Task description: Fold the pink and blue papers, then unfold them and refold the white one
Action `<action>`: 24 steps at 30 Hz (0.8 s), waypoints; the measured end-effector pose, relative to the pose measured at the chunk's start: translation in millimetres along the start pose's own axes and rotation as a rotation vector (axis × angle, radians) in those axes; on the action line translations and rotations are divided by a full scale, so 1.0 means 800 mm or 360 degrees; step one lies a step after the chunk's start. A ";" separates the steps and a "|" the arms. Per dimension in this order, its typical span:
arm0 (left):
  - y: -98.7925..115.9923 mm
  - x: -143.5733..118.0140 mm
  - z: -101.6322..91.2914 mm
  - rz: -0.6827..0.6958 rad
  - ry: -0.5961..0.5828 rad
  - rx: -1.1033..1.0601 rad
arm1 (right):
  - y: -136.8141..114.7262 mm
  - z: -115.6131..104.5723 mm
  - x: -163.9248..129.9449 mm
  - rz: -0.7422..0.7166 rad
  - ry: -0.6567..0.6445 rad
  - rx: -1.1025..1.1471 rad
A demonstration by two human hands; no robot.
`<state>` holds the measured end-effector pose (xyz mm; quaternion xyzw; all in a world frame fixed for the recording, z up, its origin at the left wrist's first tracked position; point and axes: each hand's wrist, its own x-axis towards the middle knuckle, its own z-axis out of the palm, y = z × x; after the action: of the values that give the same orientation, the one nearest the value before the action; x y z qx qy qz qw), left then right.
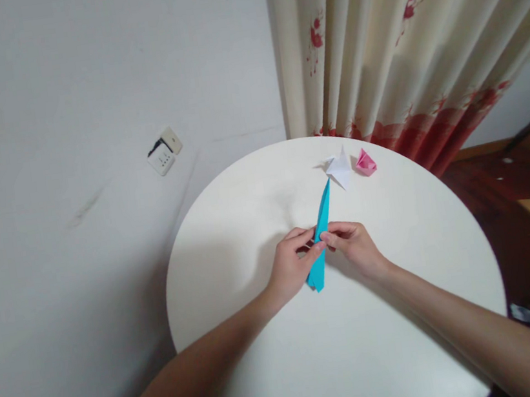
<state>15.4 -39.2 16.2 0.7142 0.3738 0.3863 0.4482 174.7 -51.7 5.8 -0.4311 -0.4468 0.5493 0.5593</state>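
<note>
Folded blue paper: one piece, long and narrow, sharp tip directed away from the body and near the white piece; broader end toward the body, with layered edges visible. Located between both hands, over the middle of the table; contact with the tabletop hard to tell.

Left hand: pinching the blue paper about midway along, thumb across the upper face, fingers at the left edge.

Right hand: pinching the same paper at the right edge, thumb on top, close to the left thumb.

White folded paper: one, with pointed projections, on the far part of the table.

Pink folded paper: one, compact, just right of the white piece, apart from it.

Beyond: cream curtain, red at the hem; white socket on the wall.
</note>
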 end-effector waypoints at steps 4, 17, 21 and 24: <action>-0.001 -0.002 0.000 -0.0026 0.0001 -0.0040 | 0.002 0.001 0.000 -0.0004 0.0042 0.0007; 0.006 -0.007 0.002 -0.0010 0.0039 0.0047 | 0.003 0.003 0.002 -0.0149 0.0023 0.0007; 0.005 -0.007 0.001 0.0025 0.0075 0.0085 | 0.001 0.002 -0.001 -0.0101 -0.0011 -0.0047; 0.007 -0.007 -0.001 0.0033 0.0053 0.0090 | 0.001 -0.001 -0.001 -0.0098 -0.0011 -0.0063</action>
<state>13.3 -46.0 20.1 0.7239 0.3844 0.3921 0.4176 174.8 -52.5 4.8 -0.4262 -0.4727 0.5243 0.5657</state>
